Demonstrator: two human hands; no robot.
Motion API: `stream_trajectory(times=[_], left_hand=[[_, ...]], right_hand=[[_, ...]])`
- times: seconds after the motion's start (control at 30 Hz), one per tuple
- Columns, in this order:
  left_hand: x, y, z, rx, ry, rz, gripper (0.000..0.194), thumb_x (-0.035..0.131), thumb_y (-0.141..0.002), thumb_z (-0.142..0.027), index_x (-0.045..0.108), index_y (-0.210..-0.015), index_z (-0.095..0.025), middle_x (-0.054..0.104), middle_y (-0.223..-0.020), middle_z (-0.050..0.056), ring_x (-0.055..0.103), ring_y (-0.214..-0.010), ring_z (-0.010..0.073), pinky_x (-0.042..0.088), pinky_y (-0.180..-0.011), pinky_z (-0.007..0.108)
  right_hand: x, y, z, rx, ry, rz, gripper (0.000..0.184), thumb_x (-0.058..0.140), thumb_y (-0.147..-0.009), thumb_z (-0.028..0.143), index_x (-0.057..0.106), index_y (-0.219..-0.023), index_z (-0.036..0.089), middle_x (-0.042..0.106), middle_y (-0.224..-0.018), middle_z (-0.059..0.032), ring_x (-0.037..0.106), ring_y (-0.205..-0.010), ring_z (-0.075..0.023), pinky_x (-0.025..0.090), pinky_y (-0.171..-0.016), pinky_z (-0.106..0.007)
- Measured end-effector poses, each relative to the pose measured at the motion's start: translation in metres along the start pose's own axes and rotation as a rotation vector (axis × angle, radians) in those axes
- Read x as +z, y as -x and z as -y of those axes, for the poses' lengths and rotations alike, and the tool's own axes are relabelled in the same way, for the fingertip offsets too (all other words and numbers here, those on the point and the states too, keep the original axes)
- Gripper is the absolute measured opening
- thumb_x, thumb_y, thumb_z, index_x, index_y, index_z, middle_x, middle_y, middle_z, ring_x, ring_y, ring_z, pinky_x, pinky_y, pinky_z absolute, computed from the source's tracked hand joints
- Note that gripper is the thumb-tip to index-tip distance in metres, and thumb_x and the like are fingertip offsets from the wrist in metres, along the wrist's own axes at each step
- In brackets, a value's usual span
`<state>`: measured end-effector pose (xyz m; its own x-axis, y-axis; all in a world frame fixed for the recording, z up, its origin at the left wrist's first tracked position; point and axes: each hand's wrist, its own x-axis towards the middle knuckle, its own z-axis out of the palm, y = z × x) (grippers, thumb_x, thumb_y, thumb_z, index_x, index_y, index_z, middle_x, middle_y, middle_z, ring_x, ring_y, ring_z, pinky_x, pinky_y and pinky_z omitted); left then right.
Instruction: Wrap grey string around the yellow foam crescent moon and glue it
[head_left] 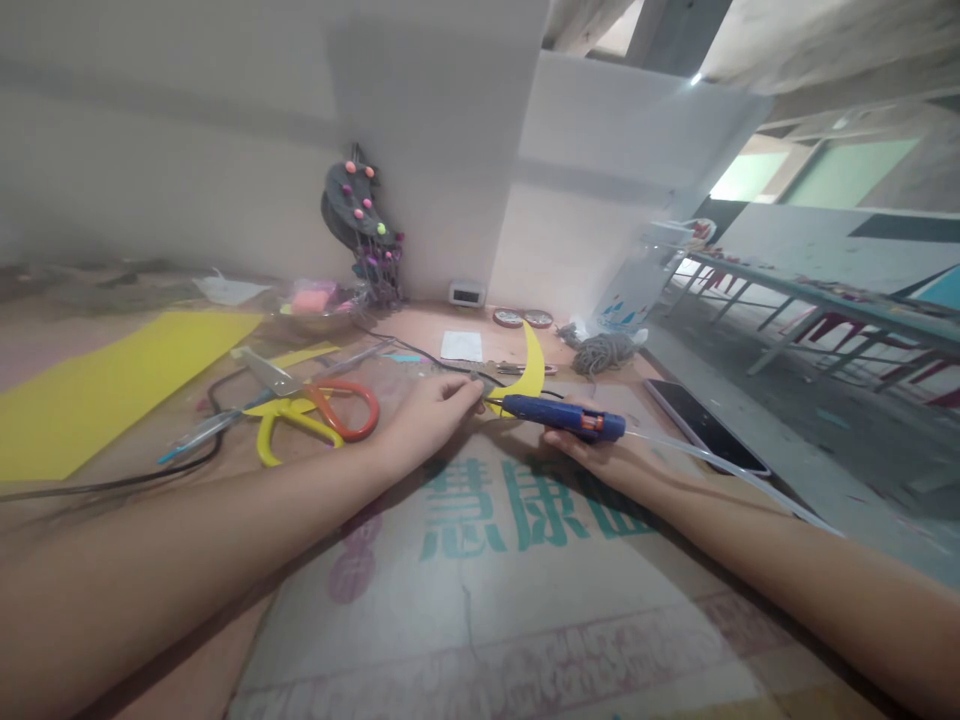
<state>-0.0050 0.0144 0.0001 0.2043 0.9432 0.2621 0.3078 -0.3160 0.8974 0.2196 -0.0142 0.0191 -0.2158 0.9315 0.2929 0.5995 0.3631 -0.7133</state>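
My right hand (574, 440) is closed around a blue hot glue gun (559, 413), and a long clear glue stick (720, 458) trails from its back end. The gun's nozzle points left, toward the fingertips of my left hand (448, 402). Those fingers are pinched at the lower end of a yellow crescent moon (535, 362) cut from a flat sheet. A small grey bit shows at the pinch, too small to make out. The crescent stands partly behind the glue gun, its upper tip pointing up.
Scissors (354, 408) with red and yellow handles lie left, beside a yellow sheet (150, 370). Grey yarn (604, 352) and a phone (705, 425) are at the right. A grey crescent decoration (352, 205) leans at the back near a small digital display (466, 293). Printed cardboard (390, 620) covers the front.
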Motion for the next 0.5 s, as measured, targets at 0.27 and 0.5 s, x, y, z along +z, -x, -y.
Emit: stream_trajectory(times=[0.27, 0.5], left_hand=[[0.001, -0.001, 0.001, 0.001, 0.017, -0.001, 0.033, 0.047, -0.086, -0.039, 0.059, -0.065, -0.017, 0.054, -0.062, -0.002, 0.048, -0.062, 0.0141, 0.033, -0.058, 0.024], [0.001, -0.002, 0.006, -0.014, 0.023, 0.001, 0.035, 0.047, -0.086, -0.043, 0.059, -0.066, -0.017, 0.053, -0.063, -0.001, 0.047, -0.062, 0.0139, 0.033, -0.056, 0.024]], right_hand=[[0.000, -0.001, -0.009, 0.019, 0.093, 0.040, 0.032, 0.060, -0.073, 0.054, 0.068, -0.090, 0.027, 0.069, -0.073, -0.0043, 0.068, -0.072, -0.0284, 0.057, -0.069, -0.043], [0.000, -0.002, -0.005, -0.007, -0.042, 0.048, 0.024, 0.065, -0.073, 0.046, 0.069, -0.089, 0.030, 0.071, -0.078, -0.0018, 0.069, -0.080, -0.0295, 0.059, -0.073, -0.040]])
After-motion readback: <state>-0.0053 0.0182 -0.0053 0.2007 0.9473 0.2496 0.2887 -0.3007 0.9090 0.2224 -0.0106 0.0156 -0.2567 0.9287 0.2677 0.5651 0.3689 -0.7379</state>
